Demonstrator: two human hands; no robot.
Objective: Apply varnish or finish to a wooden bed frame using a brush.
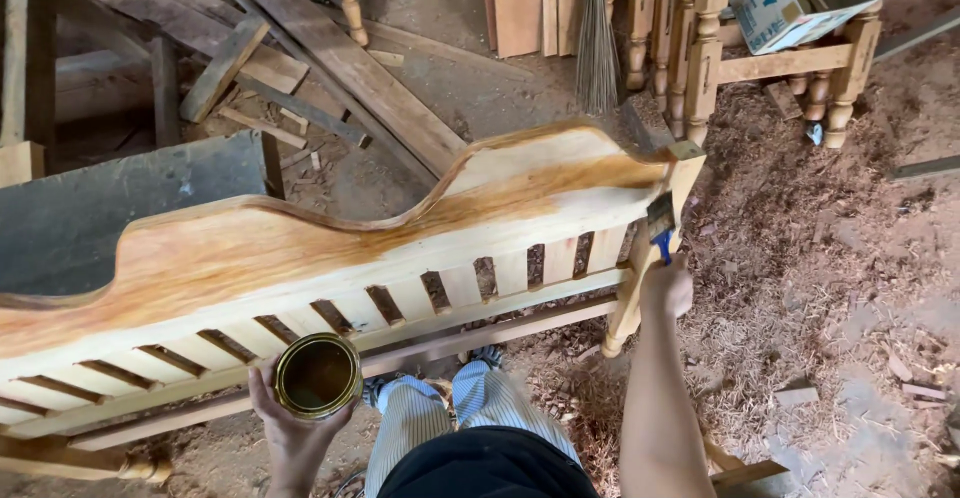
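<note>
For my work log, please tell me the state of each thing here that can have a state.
Left hand: holds the tin.
Tin: open, dark liquid inside.
Right hand: grips the brush.
Brush: bristles on the post.
Wooden headboard: upper panel coated amber, slats bare.
Cardboard box: open, tilted.

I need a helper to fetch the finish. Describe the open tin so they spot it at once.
Start at the long wavy-topped slatted wooden bed panel. Below its lower rail, the person's left hand holds a small round brass-coloured metal tin, open, with dark amber liquid inside. It is the only shiny metal thing among bare wood and shavings.
</note>
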